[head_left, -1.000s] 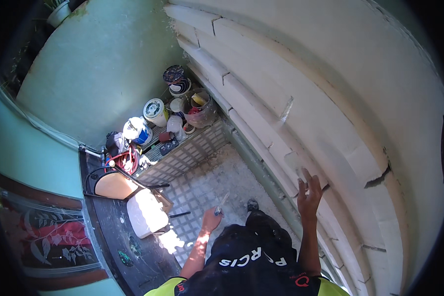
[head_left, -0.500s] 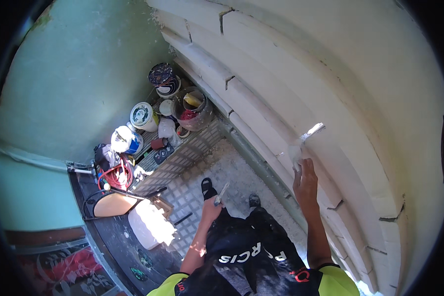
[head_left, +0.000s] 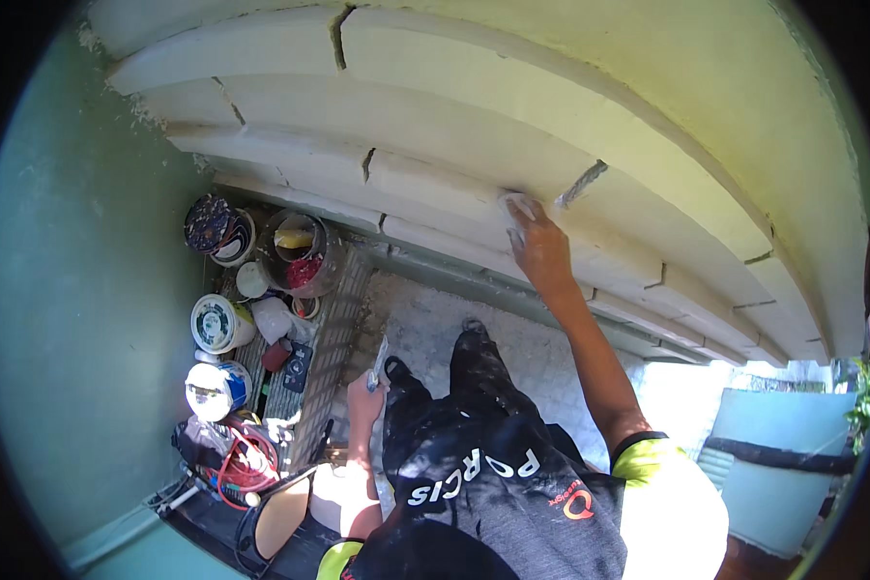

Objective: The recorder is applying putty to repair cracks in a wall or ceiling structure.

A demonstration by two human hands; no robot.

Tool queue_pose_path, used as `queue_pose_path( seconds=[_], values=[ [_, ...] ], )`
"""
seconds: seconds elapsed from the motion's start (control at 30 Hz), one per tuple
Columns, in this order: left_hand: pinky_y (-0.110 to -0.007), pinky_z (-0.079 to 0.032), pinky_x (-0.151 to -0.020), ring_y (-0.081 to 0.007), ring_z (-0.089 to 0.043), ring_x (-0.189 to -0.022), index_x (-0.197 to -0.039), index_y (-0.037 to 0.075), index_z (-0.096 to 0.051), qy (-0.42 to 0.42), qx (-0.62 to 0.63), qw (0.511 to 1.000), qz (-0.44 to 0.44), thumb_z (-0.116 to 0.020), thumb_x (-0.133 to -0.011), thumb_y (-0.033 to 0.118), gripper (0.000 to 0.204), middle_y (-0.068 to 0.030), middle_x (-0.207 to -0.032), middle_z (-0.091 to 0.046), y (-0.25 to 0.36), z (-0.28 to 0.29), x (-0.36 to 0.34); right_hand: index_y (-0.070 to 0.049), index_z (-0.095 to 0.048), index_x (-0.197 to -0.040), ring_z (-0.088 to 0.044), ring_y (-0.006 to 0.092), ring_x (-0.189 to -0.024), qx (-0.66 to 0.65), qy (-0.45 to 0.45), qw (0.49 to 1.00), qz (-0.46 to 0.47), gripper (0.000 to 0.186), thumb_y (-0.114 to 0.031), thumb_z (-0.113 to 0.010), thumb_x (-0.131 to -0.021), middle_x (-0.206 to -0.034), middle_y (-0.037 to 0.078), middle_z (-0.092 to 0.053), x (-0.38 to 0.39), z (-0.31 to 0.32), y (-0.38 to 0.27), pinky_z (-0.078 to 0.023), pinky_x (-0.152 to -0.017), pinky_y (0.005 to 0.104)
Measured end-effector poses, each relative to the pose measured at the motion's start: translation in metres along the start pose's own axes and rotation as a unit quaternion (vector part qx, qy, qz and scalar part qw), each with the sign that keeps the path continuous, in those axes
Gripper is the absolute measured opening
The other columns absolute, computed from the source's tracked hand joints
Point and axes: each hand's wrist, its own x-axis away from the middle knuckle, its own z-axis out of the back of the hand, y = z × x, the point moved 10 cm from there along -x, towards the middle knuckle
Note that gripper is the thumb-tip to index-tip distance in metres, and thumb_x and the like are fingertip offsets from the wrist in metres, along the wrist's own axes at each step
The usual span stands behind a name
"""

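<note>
My right hand (head_left: 539, 242) presses against the pale stepped wall ledge (head_left: 425, 179), fingers closed on a whitish item I cannot make out clearly. Just right of those fingertips is a short diagonal slot (head_left: 582, 184) with something shiny or light in it; other dark grooves cut across the ledges. My left hand (head_left: 363, 396) hangs low beside my dark trousers, closed round a scraper (head_left: 379, 367) whose pale blade points up.
At the left, paint buckets (head_left: 220, 324), a tub (head_left: 324, 266) and a red hose (head_left: 245, 464) crowd a slatted bench (head_left: 314, 372) by the green wall (head_left: 68, 290). A black-framed chair (head_left: 278, 512) is lower left. My shoes stand on the dusty tiled floor (head_left: 541, 338).
The view has turned, so the stepped wall spans the top and the bench sits further left. My right hand has moved up, near the slot. My left hand still holds the scraper low.
</note>
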Motion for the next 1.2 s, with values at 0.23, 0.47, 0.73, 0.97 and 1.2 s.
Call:
queue_pose_path(
  seconds=[0.23,0.47,0.73,0.97,1.2],
  values=[
    [-0.030,-0.043,-0.058,-0.0136,-0.054,-0.059,-0.077,0.002,-0.061,0.002,0.006,1.000,-0.008,-0.058,-0.077,-0.005,0.008,-0.0065,-0.064,-0.059,-0.027,0.009,-0.018,-0.011,-0.064,-0.126,-0.067,0.0358,-0.095,0.078,-0.127,0.989,0.008,0.043,-0.004,-0.062,-0.084,-0.128,0.018,-0.063,0.031,0.000,0.019,-0.058,-0.077,0.0425],
    [-0.030,-0.043,-0.058,-0.0132,-0.053,-0.058,-0.078,0.002,-0.062,-0.042,0.014,0.999,-0.027,-0.058,-0.079,-0.004,0.007,-0.0070,-0.064,-0.060,0.022,-0.005,-0.027,-0.010,-0.064,-0.127,-0.066,0.0332,-0.098,-0.017,-0.017,0.999,0.048,0.043,-0.002,-0.062,-0.084,-0.131,0.012,-0.063,-0.019,-0.013,-0.039,-0.057,-0.083,0.0418],
    [-0.036,-0.045,-0.063,-0.0271,-0.056,-0.060,-0.080,0.002,-0.062,-0.048,0.004,0.999,-0.021,-0.059,-0.078,-0.001,0.005,-0.0158,-0.066,-0.057,0.016,-0.006,-0.039,-0.007,-0.065,-0.124,-0.064,0.0348,-0.093,0.036,-0.051,0.998,0.017,0.043,0.003,-0.060,-0.083,-0.127,0.014,-0.065,0.035,0.031,0.050,-0.056,-0.082,0.0436],
    [-0.031,-0.044,-0.064,-0.0138,-0.057,-0.066,-0.077,0.001,-0.059,-0.078,-0.009,0.996,-0.042,-0.052,-0.075,-0.004,0.009,-0.0067,-0.066,-0.061,0.025,-0.030,-0.063,-0.007,-0.066,-0.123,-0.063,0.0355,-0.094,0.032,-0.045,0.995,-0.078,0.041,0.003,-0.060,-0.084,-0.127,0.014,-0.064,0.040,0.032,0.056,-0.054,-0.087,0.0421],
    [-0.034,-0.043,-0.061,-0.0183,-0.054,-0.060,-0.075,0.001,-0.060,-0.065,0.024,0.996,-0.056,-0.053,-0.075,-0.003,0.008,-0.0100,-0.061,-0.055,0.029,-0.026,-0.074,-0.003,-0.065,-0.122,-0.064,0.0399,-0.101,0.136,0.057,0.945,-0.291,0.038,0.003,-0.059,-0.085,-0.123,0.019,-0.065,0.170,0.113,0.236,-0.053,-0.088,0.0442]
  ],
)
